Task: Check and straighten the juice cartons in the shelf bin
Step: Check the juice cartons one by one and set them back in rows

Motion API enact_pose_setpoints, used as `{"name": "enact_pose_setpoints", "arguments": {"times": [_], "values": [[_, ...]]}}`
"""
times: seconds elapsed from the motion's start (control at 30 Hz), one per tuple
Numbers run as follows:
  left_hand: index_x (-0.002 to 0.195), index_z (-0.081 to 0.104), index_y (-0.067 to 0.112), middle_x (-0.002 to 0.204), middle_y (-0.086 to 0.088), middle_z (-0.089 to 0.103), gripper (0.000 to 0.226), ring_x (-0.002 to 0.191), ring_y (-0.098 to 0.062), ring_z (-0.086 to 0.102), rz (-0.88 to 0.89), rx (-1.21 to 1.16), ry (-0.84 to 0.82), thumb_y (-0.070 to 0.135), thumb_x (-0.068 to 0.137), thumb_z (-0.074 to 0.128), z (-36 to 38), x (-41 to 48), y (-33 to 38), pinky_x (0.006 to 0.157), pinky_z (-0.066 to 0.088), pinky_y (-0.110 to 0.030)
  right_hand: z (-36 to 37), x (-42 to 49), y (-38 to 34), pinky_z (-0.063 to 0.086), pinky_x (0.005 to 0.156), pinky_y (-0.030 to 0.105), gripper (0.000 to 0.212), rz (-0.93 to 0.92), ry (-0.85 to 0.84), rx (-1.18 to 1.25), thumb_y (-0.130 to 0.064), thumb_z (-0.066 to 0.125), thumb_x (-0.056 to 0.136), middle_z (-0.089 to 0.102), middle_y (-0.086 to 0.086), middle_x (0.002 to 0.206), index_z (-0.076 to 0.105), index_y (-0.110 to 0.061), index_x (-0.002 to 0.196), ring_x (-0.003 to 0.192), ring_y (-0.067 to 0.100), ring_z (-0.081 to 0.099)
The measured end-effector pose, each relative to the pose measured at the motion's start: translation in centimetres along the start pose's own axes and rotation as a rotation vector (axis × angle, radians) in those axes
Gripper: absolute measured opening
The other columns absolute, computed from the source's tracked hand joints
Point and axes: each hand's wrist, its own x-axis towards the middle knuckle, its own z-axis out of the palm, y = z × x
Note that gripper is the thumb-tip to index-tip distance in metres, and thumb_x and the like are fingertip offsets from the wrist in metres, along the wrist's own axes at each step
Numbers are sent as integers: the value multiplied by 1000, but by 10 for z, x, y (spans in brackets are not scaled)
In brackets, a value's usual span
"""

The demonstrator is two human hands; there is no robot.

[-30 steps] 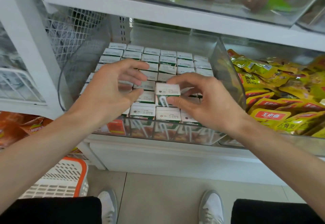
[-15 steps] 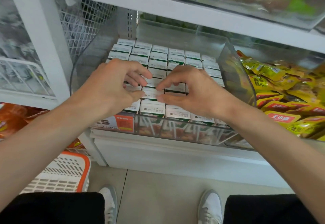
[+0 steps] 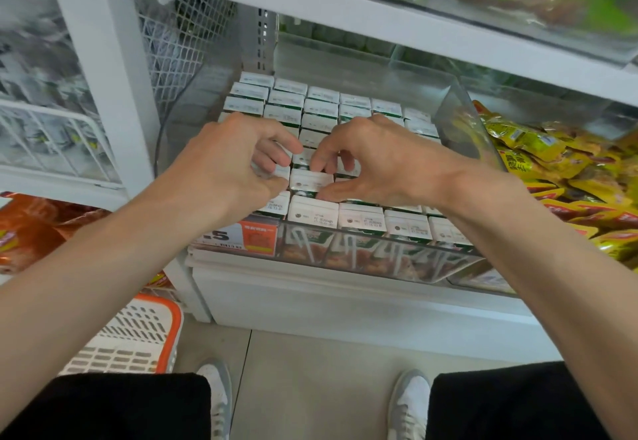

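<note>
A clear plastic bin (image 3: 459,122) on the middle shelf holds several rows of small white-topped juice cartons (image 3: 319,101) standing upright. Both hands are over the front rows. My right hand (image 3: 376,160) pinches one carton (image 3: 310,180) in the second row between thumb and fingers. My left hand (image 3: 234,163) has curled fingers pinching the neighbouring carton (image 3: 281,172) just left of it. The hands hide several cartons under them.
Yellow snack packets (image 3: 552,163) fill the bin to the right. An upper shelf (image 3: 379,21) hangs low over the bin. A white and orange basket (image 3: 138,339) stands on the floor at lower left, beside orange packets (image 3: 27,229). A price tag (image 3: 241,236) is on the bin's front.
My right hand pushed the raised carton down level with its row. Both hands came closer together over the second row, and the view shifted slightly left.
</note>
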Motion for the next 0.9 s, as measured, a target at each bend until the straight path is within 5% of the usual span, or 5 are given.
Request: {"name": "enact_pose_setpoints", "arguments": {"times": [0.3,0.43,0.53,0.77,0.9], "values": [[126,71,34,112,20,72,29,108,9,64,53,-48,-2,31,97,71,1,-1,6,90,43,-7,-1,-16,15,52,75,18,20,-27,110,446,-27,82,93,76,-6,102,74,-18,109,96,8,68],[122,64,48,113,30,70,25,111,14,64,160,-199,-67,38,99,63,2,-4,13,97,47,-8,-5,-29,18,62,89,33,22,-28,306,697,-17,79,95,78,8,108,74,-7,114,94,15,74],[127,64,41,115,25,74,32,109,12,68,197,-275,-84,29,97,66,7,-4,16,94,48,-5,0,-37,19,61,95,31,23,27,426,845,-20,79,96,79,8,112,76,-10,117,102,18,76],[121,73,32,112,17,79,25,106,-2,74,97,-537,-45,26,99,67,29,-5,25,97,57,-30,20,-64,19,64,89,33,42,193,504,1103,-27,85,89,73,9,119,68,-18,126,101,18,78],[121,74,27,109,13,81,24,100,-7,78,86,-630,-97,20,100,65,46,-7,30,83,58,-13,30,-82,24,64,80,28,37,274,507,1223,-20,86,88,78,10,101,67,-9,118,91,21,80]]}}
